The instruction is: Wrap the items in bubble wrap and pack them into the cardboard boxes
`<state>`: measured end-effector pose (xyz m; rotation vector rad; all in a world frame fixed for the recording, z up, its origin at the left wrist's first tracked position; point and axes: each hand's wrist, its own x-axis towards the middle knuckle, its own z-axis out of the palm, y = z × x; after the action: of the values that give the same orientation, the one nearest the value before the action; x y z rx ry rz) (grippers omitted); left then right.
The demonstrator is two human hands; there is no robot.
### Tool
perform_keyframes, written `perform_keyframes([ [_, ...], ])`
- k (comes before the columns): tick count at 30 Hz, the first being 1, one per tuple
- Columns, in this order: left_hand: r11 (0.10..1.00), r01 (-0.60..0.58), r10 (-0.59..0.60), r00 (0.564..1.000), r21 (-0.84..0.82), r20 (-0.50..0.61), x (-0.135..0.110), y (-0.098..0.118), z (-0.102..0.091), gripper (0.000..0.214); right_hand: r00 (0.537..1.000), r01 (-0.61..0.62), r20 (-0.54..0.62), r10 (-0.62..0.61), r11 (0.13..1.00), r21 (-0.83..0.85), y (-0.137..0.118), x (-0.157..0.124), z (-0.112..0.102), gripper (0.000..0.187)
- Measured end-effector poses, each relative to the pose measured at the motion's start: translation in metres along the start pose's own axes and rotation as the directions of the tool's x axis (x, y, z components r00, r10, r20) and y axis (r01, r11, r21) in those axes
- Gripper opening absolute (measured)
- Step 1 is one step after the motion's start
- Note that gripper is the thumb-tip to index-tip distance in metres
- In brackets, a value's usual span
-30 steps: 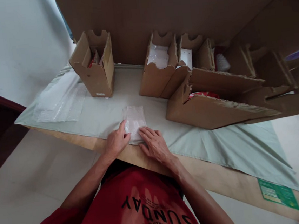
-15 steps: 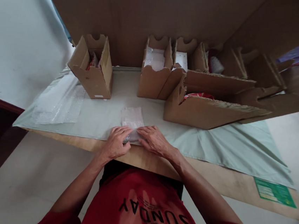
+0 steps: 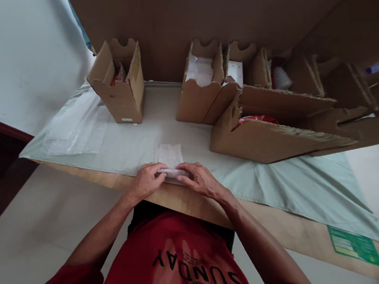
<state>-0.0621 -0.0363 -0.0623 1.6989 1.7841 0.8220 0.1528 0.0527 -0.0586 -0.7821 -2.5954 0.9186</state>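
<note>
Close to the table's front edge lies a clear piece of bubble wrap [image 3: 168, 153], its near end folded up into a flat bundle. My left hand [image 3: 147, 180] pinches the left end of that bundle between thumb and fingers. At its right end, my right hand [image 3: 198, 178] grips in the same way. The bundle is tilted up on its edge between both hands, while the far end of the wrap lies flat on the cloth. Whatever is inside the wrap cannot be made out.
A pale green cloth [image 3: 125, 139] covers the table. Bubble wrap sheets [image 3: 74, 126] lie at left, near a cardboard box [image 3: 121, 92]. Several more cardboard boxes stand at right, one holding wrapped pieces [image 3: 199, 69], and a long one [image 3: 270, 141] lies nearest. A green label [image 3: 355, 245] is at the front right.
The near end of the bubble wrap, earlier flat under my fingers, is now lifted and tilted upright. My thumbs and fingers have closed on its two ends.
</note>
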Motion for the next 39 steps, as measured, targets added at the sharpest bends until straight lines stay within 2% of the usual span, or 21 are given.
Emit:
perform_keyframes([
  [3,0.994,0.108,-0.109,0.994,-0.029,-0.005,0.002,0.002,0.000,0.028,0.994,-0.096,-0.040,0.098,0.995,0.033,0.005,0.004,0.007,0.037],
  [5,0.989,0.148,-0.148,0.987,-0.004,-0.064,0.005,0.001,0.003,0.029,0.980,-0.157,-0.131,0.152,0.987,-0.030,0.009,0.008,0.012,0.038],
  [7,0.985,0.160,-0.151,0.979,0.057,-0.136,0.007,-0.002,0.007,0.032,0.960,-0.178,-0.242,0.139,0.973,-0.149,0.009,0.010,0.015,0.034],
  [9,0.977,0.170,-0.147,0.974,0.126,-0.174,0.010,-0.006,0.011,0.039,0.957,-0.130,-0.288,0.047,0.952,-0.277,0.005,0.008,0.016,0.029],
  [13,0.958,0.216,-0.187,0.969,0.188,-0.161,0.015,-0.009,0.014,0.047,0.976,0.113,-0.127,-0.178,0.907,-0.406,-0.005,0.008,0.019,0.030],
  [15,0.963,0.217,-0.186,0.964,0.160,-0.188,0.015,-0.008,0.011,0.047,0.978,0.160,-0.055,-0.202,0.894,-0.419,-0.006,0.015,0.021,0.033],
  [17,0.976,0.207,-0.179,0.944,0.071,-0.277,0.011,-0.005,0.006,0.046,0.987,0.129,-0.036,-0.156,0.909,-0.396,-0.003,0.024,0.023,0.031],
  [20,0.962,0.201,-0.261,0.876,-0.183,-0.407,-0.004,0.000,-0.002,0.043,0.993,0.001,-0.113,-0.034,0.962,-0.273,0.004,0.033,0.022,0.032],
  [22,0.869,0.216,-0.390,0.853,-0.444,-0.347,-0.015,0.005,-0.004,0.042,0.981,-0.068,-0.190,0.043,0.989,-0.130,0.005,0.030,0.021,0.033],
  [24,0.658,0.238,-0.489,0.857,-0.715,-0.164,-0.021,0.012,0.001,0.043,0.967,-0.092,-0.235,0.096,0.995,0.028,0.000,0.022,0.020,0.033],
  [26,0.407,0.241,-0.502,0.865,-0.881,0.005,-0.023,0.019,0.011,0.041,0.966,-0.091,-0.228,0.124,0.984,0.151,-0.009,0.011,0.019,0.031],
  [28,0.246,0.224,-0.487,0.870,-0.943,0.080,-0.020,0.026,0.020,0.039,0.973,-0.103,-0.181,0.144,0.970,0.222,-0.018,0.001,0.017,0.029],
  [30,0.182,0.204,-0.491,0.866,-0.962,0.091,-0.017,0.034,0.026,0.039,0.970,-0.143,-0.158,0.185,0.959,0.244,-0.023,-0.006,0.015,0.026],
  [31,0.172,0.197,-0.499,0.862,-0.965,0.086,-0.016,0.038,0.028,0.041,0.958,-0.170,-0.183,0.219,0.953,0.250,-0.024,-0.009,0.013,0.025],
  [34,0.170,0.175,-0.507,0.859,-0.970,0.066,-0.014,0.049,0.030,0.039,0.885,-0.238,-0.303,0.353,0.904,0.356,-0.023,-0.022,0.007,0.039],
  [35,0.165,0.167,-0.502,0.863,-0.972,0.062,-0.014,0.053,0.031,0.037,0.867,-0.242,-0.305,0.395,0.866,0.437,-0.023,-0.027,0.005,0.047],
  [37,0.147,0.158,-0.481,0.874,-0.976,0.069,-0.013,0.059,0.035,0.036,0.865,-0.222,-0.238,0.442,0.762,0.608,-0.024,-0.040,0.000,0.056],
  [39,0.152,0.173,-0.442,0.893,-0.973,0.090,-0.009,0.064,0.043,0.034,0.870,-0.195,-0.193,0.453,0.677,0.709,-0.025,-0.054,-0.005,0.046],
])
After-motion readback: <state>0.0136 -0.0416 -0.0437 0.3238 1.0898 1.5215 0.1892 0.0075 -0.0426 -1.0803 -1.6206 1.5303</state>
